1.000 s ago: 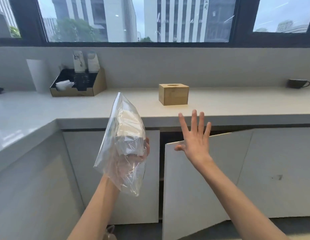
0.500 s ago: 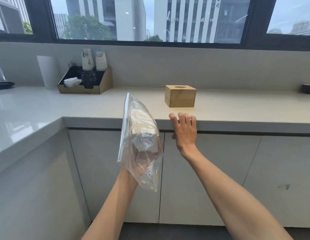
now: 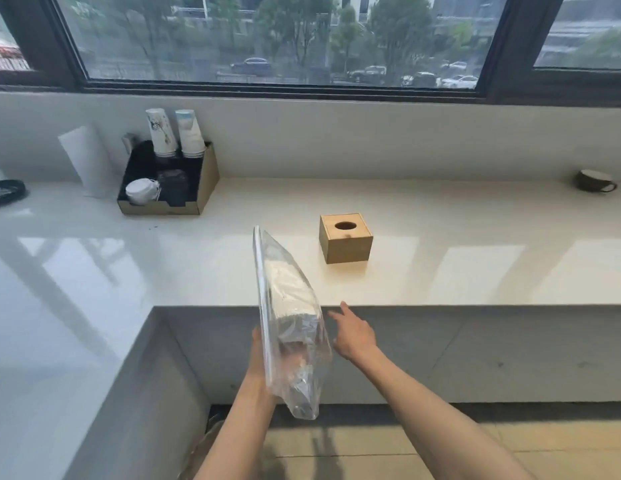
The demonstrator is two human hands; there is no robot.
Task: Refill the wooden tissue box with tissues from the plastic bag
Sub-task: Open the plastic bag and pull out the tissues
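Note:
A small wooden tissue box (image 3: 346, 242) with a round hole in its lid stands on the white counter (image 3: 198, 265), near the middle. My left hand (image 3: 259, 355) grips a clear plastic bag (image 3: 288, 327) upright below the counter's front edge; a stack of white tissues (image 3: 291, 296) shows inside it. My right hand (image 3: 354, 332) hovers just right of the bag, in front of the counter edge, fingers apart and holding nothing. The box is farther away and slightly right of both hands.
A cardboard organiser (image 3: 168, 183) with stacked paper cups (image 3: 175, 133) stands at the back left. A dark mug (image 3: 595, 180) sits at the far right, a dark tray (image 3: 6, 192) at the far left. The counter wraps around on my left. Cabinet fronts (image 3: 475, 355) below are closed.
My right hand pushed the cabinet door closed, then came off the counter edge toward the bag. My view rose and now looks down on the counter. The bag stays in my left hand.

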